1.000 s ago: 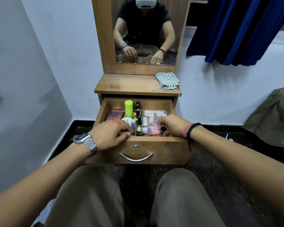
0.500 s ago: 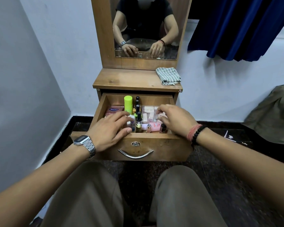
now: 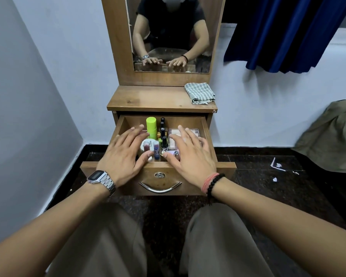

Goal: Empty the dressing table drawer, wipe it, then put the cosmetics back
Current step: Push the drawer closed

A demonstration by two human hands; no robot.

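Observation:
The wooden drawer (image 3: pixel 158 181) of the dressing table stands pulled out, filled with cosmetics. A lime-green bottle (image 3: pixel 151 126) and dark nail polish bottles (image 3: pixel 163 136) stand in the middle, a white round jar (image 3: pixel 148 145) and small tubes (image 3: pixel 156 151) lie near the front, and a clear box (image 3: pixel 190 133) sits at the right. My left hand (image 3: pixel 122 154) is spread flat over the drawer's left side, fingers straight. My right hand (image 3: pixel 190 154) is spread flat over the right side, over the clear box. Neither hand grips anything.
A folded striped cloth (image 3: pixel 199 93) lies on the table top (image 3: pixel 148 98) at the right, below the mirror (image 3: pixel 171 35). A blue curtain (image 3: pixel 288 33) hangs at the upper right; an olive fabric heap (image 3: pixel 332 136) lies on the dark floor, with paper scraps (image 3: pixel 277 163) nearby.
Both hands, curled among the cosmetics at the drawer's front a second ago, have opened out and now lie spread flat over the items. The camera has tilted closer to the drawer.

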